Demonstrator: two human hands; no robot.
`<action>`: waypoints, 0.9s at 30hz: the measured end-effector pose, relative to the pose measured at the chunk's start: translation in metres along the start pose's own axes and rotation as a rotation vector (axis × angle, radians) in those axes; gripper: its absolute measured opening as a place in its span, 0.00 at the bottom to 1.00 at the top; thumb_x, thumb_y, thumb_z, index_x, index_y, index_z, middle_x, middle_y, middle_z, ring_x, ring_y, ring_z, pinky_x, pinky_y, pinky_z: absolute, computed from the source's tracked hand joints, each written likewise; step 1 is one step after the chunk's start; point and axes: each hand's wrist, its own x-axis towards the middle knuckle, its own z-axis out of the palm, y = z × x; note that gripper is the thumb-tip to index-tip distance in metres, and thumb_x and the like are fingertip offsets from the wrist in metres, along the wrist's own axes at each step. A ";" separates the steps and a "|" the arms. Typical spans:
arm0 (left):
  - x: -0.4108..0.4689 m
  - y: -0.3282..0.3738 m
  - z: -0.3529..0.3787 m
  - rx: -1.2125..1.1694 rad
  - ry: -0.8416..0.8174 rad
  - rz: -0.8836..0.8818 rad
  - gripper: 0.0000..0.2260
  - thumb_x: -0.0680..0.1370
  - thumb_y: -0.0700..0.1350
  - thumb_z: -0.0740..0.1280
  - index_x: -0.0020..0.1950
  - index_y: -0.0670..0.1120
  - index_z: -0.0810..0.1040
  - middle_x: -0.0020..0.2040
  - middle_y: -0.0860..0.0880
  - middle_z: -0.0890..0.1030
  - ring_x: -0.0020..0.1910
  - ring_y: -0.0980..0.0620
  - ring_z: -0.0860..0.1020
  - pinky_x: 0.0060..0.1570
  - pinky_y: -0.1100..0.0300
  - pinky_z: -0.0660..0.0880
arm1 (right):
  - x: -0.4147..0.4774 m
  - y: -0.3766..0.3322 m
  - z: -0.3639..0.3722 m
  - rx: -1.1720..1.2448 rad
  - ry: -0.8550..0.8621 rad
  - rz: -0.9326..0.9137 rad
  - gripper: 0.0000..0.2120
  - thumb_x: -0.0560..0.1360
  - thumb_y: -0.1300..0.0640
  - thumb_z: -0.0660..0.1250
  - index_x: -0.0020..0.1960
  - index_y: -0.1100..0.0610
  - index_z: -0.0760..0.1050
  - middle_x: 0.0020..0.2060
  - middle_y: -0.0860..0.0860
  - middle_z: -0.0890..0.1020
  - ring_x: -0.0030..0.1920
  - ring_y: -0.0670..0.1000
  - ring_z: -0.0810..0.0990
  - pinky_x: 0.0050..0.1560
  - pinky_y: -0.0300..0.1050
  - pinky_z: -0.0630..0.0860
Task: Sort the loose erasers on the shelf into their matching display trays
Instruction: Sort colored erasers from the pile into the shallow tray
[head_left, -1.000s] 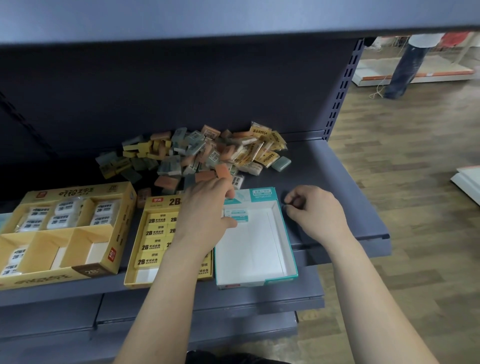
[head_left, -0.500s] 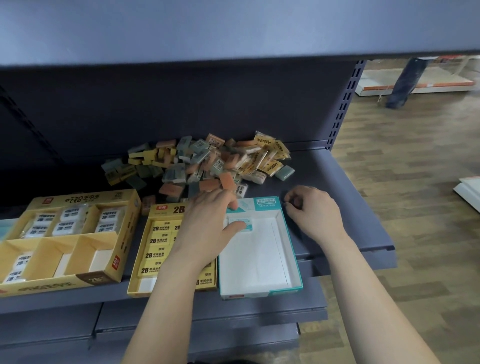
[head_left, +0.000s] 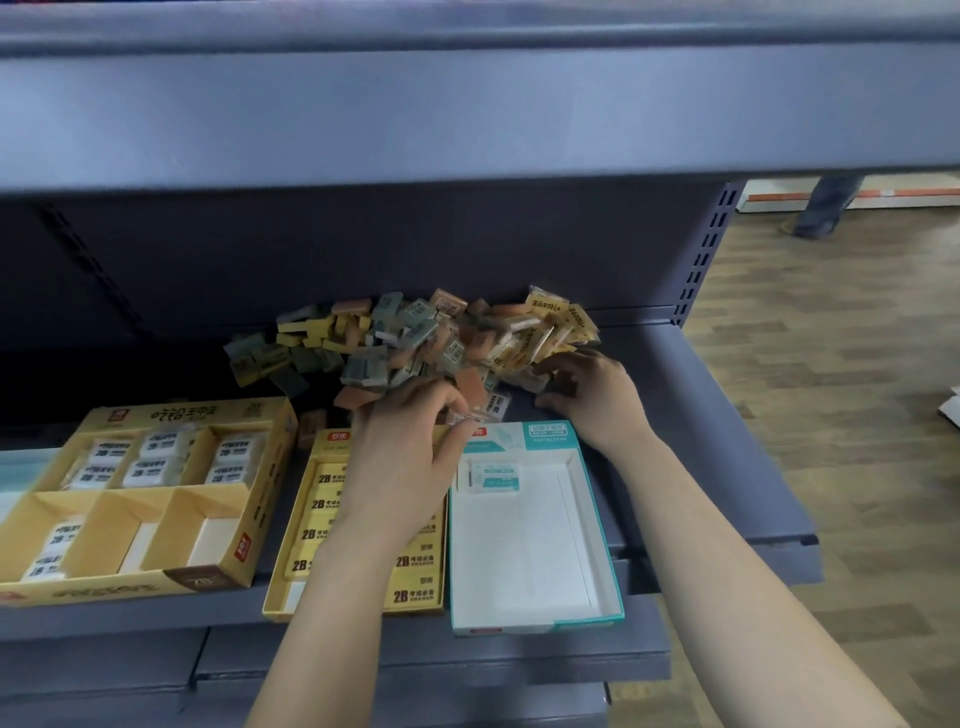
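A heap of loose erasers (head_left: 415, 343) in orange, grey-green and yellow wrappers lies at the back of the shelf. In front stand three trays: a big yellow compartment tray (head_left: 260, 499) with white erasers, a yellow 2B tray (head_left: 311, 525), and a white-and-teal tray (head_left: 587, 525) holding one teal-labelled eraser (head_left: 493, 477). My left hand (head_left: 405, 457) is at the heap's front edge and pinches a small clear-wrapped eraser (head_left: 467, 419) at its fingertips. My right hand (head_left: 592, 397) reaches into the heap's right edge, fingers and thumb curled round a pale eraser (head_left: 531, 383).
An upper shelf (head_left: 467, 104) overhangs closely above. The shelf's right end (head_left: 753, 467) drops off to a wooden floor (head_left: 831, 364). A person's leg (head_left: 826, 208) stands far back on the right.
My left hand left the teal-labelled eraser in the white tray and moved up to the heap. My right hand went from the tray's back corner forward into the heap's right edge.
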 end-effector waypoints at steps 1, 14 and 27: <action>0.000 -0.001 0.000 -0.001 -0.004 -0.005 0.03 0.79 0.50 0.66 0.51 0.54 0.74 0.52 0.58 0.78 0.52 0.57 0.75 0.56 0.47 0.73 | 0.002 0.001 0.003 -0.004 0.006 -0.006 0.15 0.66 0.55 0.77 0.53 0.52 0.84 0.50 0.52 0.83 0.49 0.56 0.80 0.47 0.49 0.77; 0.037 0.007 0.004 0.004 -0.070 -0.022 0.04 0.79 0.50 0.66 0.53 0.52 0.76 0.49 0.58 0.80 0.48 0.58 0.78 0.48 0.56 0.78 | -0.010 0.011 -0.012 0.372 0.218 -0.008 0.01 0.79 0.60 0.63 0.48 0.57 0.73 0.41 0.48 0.78 0.41 0.45 0.76 0.39 0.37 0.70; 0.107 0.010 0.036 0.214 -0.094 0.059 0.13 0.72 0.49 0.75 0.55 0.50 0.79 0.53 0.53 0.79 0.52 0.50 0.77 0.54 0.50 0.75 | -0.019 0.026 -0.007 0.615 0.274 0.276 0.05 0.82 0.54 0.57 0.51 0.53 0.70 0.33 0.55 0.83 0.26 0.50 0.78 0.31 0.45 0.75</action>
